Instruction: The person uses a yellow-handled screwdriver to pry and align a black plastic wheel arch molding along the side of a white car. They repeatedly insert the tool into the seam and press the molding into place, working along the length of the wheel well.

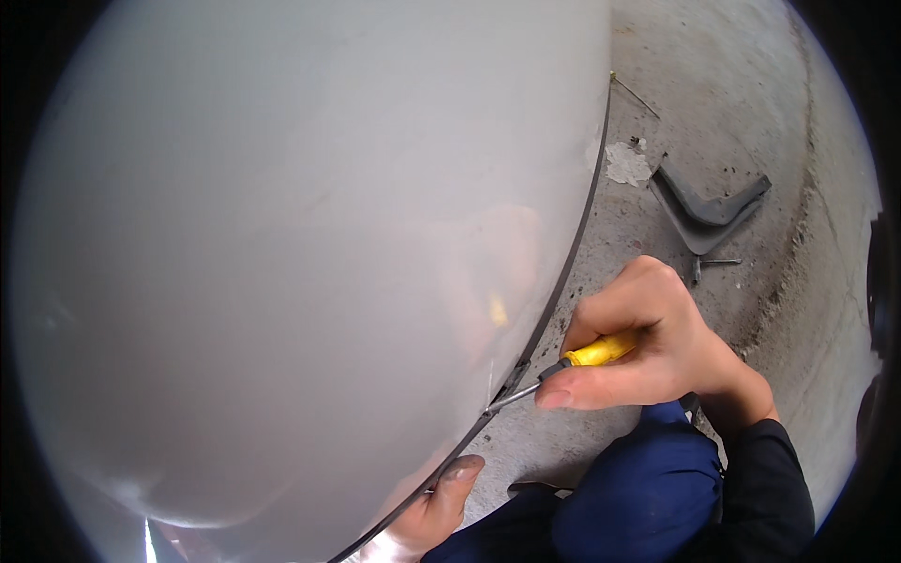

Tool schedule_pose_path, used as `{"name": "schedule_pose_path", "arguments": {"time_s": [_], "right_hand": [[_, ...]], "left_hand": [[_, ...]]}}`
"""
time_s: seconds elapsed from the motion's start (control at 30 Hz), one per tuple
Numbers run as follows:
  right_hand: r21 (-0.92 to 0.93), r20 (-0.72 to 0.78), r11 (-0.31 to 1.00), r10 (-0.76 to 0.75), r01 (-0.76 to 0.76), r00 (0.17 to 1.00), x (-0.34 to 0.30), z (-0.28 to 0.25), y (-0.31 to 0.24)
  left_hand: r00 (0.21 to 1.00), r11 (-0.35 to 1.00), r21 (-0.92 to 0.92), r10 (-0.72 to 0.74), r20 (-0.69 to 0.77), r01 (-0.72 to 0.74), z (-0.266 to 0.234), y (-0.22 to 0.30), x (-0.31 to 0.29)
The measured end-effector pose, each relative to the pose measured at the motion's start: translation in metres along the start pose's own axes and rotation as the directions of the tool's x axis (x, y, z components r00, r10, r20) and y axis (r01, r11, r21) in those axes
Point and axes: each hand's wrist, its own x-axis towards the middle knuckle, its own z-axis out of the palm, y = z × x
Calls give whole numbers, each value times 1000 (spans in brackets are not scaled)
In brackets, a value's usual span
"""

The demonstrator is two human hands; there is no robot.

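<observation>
A large, glossy light-grey curved body panel (310, 244) fills the left and middle of the head view, with a thin dark trim strip (580, 230) along its edge. My right hand (648, 338) is closed around the yellow handle of a screwdriver (601, 351). Its metal shaft points left, and the tip touches the strip at the panel's edge. Lower down, my left hand (434, 511) is at the same edge, its thumb beside the strip. It appears to grip the strip there, though most of its fingers are hidden behind the panel.
On the concrete floor (723, 75) to the right lies a dark grey V-shaped plastic piece (706, 208). Near it are a small metal tool (718, 262), a whitish patch (627, 164) and a thin rod (636, 97). My blue-clad knee (638, 488) is below my right hand.
</observation>
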Motion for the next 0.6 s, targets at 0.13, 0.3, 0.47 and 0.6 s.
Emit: {"name": "schedule_pose_path", "arguments": {"time_s": [0.13, 0.3, 0.47, 0.6], "right_hand": [[-13, -25, 999, -40, 40, 999, -1, -1, -3], [-26, -14, 999, -22, 22, 1000, -5, 0, -8], [-24, -14, 1000, -17, 16, 1000, -11, -2, -12], [-13, -27, 1000, -8, 7, 1000, -13, -1, -19]], "left_hand": [[997, 997, 17, 70, 31, -71, -3, 2, 5], [992, 995, 2, 101, 76, -101, -5, 5, 5], [986, 998, -61, -18, 165, 28, -8, 2, -5], [986, 997, -26, 69, 149, -66, -9, -1, -1]]}}
